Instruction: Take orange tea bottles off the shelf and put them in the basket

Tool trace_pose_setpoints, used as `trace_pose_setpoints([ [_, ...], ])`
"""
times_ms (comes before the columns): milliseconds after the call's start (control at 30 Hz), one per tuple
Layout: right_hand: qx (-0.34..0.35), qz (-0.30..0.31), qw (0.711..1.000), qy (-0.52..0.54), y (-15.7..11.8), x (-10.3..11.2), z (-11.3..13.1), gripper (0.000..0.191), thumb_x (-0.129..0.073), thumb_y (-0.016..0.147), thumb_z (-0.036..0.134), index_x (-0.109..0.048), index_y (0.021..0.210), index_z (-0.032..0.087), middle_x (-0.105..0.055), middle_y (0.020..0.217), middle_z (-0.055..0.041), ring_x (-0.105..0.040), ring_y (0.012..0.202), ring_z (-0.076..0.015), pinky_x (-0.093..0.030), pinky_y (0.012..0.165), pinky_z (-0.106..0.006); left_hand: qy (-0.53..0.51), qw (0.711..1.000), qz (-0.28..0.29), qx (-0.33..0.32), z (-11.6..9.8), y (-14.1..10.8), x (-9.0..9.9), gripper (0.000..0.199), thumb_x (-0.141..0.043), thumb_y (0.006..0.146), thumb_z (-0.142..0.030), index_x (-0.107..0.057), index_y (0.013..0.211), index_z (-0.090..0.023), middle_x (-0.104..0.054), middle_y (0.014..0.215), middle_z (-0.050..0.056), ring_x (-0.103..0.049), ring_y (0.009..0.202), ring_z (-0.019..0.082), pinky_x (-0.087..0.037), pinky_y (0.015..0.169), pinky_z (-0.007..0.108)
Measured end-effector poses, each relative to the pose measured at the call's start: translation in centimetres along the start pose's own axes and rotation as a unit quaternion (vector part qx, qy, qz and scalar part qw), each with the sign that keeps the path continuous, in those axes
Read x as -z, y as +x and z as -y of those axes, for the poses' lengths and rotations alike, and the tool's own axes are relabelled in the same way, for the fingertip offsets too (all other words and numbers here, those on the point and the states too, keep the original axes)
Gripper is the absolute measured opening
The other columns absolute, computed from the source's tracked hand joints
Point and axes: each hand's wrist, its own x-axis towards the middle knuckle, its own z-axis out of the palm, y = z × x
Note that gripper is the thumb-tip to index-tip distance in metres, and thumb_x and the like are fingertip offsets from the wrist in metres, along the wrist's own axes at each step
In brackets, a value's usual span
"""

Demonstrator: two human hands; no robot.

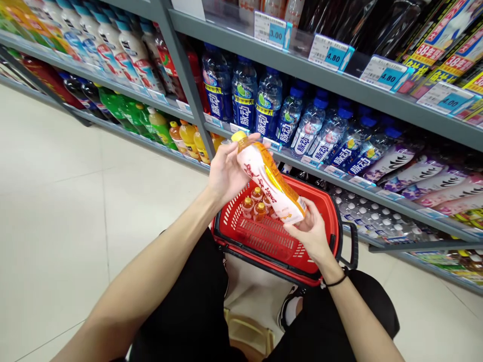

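A drink bottle (269, 183) with a yellow cap and a white and orange label is held tilted between both hands, above the basket. My left hand (230, 168) grips it near the cap, with some fingers hidden behind it. At the bottle's base, my right hand (311, 229) has its fingers wrapped round the lower end. Beneath the bottle stands a red shopping basket (241, 241) with black trim. Several small amber drink bottles (259, 211) with yellow caps stand upright inside it, partly covered by the held bottle.
Grey shelves (320, 75) carry rows of drinks, among them blue-capped bottles (243, 93) right behind the basket. Green soda bottles (124, 108) stand lower left. The basket's black handle (352, 246) sticks out to the right. Pale floor tiles (75, 201) stretch to the left.
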Motion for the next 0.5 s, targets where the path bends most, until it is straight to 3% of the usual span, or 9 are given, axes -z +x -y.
trace_pose_setpoints([
  [100, -0.117, 0.06, 0.983, 0.128, 0.3, -0.2, 0.6, 0.064, -0.093, 0.07, 0.036, -0.064, 0.126, 0.021, -0.074, 0.129, -0.0143, -0.076, 0.096, -0.0264, -0.055, 0.056, -0.026, 0.008, 1.0, 0.006, 0.007, 0.5, 0.3, 0.0, 0.053, -0.072, 0.08, -0.042, -0.067, 0.128, -0.018, -0.072, 0.13, 0.011, -0.065, 0.129, 0.033, -0.054, 0.11, 0.047],
  [167, -0.159, 0.089, 0.968, 0.173, 0.3, -0.2, 0.8, 0.053, -0.088, 0.077, 0.04, -0.068, 0.12, 0.017, -0.077, 0.117, -0.015, -0.073, 0.08, -0.0209, -0.043, 0.048, -0.022, 0.042, 0.999, -0.001, 0.012, 1.2, 0.6, 0.4, 0.055, -0.076, 0.076, -0.033, -0.066, 0.129, -0.018, -0.073, 0.128, 0.011, -0.067, 0.125, 0.032, -0.054, 0.111, 0.047],
  [267, -0.184, 0.1, 0.953, 0.221, 0.2, 0.1, 0.7, 0.05, -0.08, 0.083, 0.052, -0.069, 0.113, 0.015, -0.079, 0.105, -0.0161, -0.067, 0.063, -0.0153, -0.037, 0.044, -0.02, 0.1, 0.995, -0.005, 0.008, 2.2, 1.0, 1.5, 0.055, -0.079, 0.078, -0.032, -0.064, 0.129, -0.02, -0.073, 0.123, 0.009, -0.069, 0.117, 0.029, -0.055, 0.109, 0.047],
  [367, -0.197, 0.092, 0.944, 0.246, 0.7, 0.6, 0.3, 0.055, -0.064, 0.091, 0.06, -0.067, 0.122, 0.014, -0.08, 0.103, -0.0161, -0.065, 0.058, -0.0146, -0.038, 0.045, -0.02, 0.16, 0.987, -0.002, -0.028, 2.9, 1.2, 2.6, 0.057, -0.083, 0.08, -0.041, -0.061, 0.13, -0.025, -0.072, 0.123, 0.007, -0.071, 0.11, 0.026, -0.058, 0.103, 0.046],
  [433, -0.222, 0.076, 0.947, 0.219, 1.3, 1.1, -0.3, 0.058, -0.043, 0.099, 0.059, -0.065, 0.126, 0.013, -0.08, 0.098, -0.016, -0.065, 0.057, -0.0159, -0.039, 0.045, -0.021, 0.235, 0.971, 0.008, -0.046, 3.2, 1.5, 2.9, 0.062, -0.089, 0.076, -0.046, -0.062, 0.128, -0.025, -0.072, 0.122, 0.007, -0.072, 0.11, 0.026, -0.058, 0.102, 0.045],
  [500, -0.277, 0.065, 0.951, 0.121, 2.3, 1.6, -1.2, 0.065, -0.021, 0.103, 0.052, -0.067, 0.121, 0.01, -0.079, 0.093, -0.0171, -0.065, 0.058, -0.0176, -0.041, 0.047, -0.023, 0.342, 0.939, 0.03, -0.038, 3.5, 2.1, 2.6, 0.068, -0.096, 0.067, -0.047, -0.066, 0.122, -0.021, -0.073, 0.119, 0.009, -0.072, 0.11, 0.029, -0.058, 0.103, 0.046],
])
